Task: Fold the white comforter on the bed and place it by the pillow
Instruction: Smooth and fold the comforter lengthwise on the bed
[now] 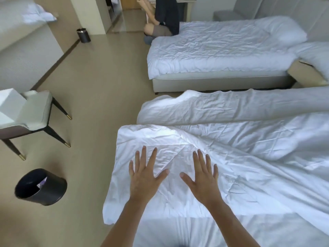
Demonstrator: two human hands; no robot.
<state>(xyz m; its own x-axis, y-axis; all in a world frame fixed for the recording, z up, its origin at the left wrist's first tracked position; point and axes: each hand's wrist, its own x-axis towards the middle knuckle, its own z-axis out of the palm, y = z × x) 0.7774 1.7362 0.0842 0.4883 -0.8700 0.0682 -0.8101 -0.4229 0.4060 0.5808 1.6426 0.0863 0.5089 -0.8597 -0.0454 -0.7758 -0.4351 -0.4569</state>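
Note:
The white comforter [240, 139] lies crumpled over the near bed, with a long folded ridge along its far side and a flat corner at the foot end. My left hand [144, 177] and my right hand [202, 179] are both over that corner, palms down, fingers straight and spread, side by side a thumb's width apart. Neither hand grips the cloth. No pillow of this bed shows in the frame.
A second bed [219, 49] with a white pillow [283, 31] stands beyond, and a person [163, 18] sits at its foot. A black waste bin [41, 187] and a chair [30, 113] stand on the beige floor to my left. Another bin [83, 35] is near the far wall.

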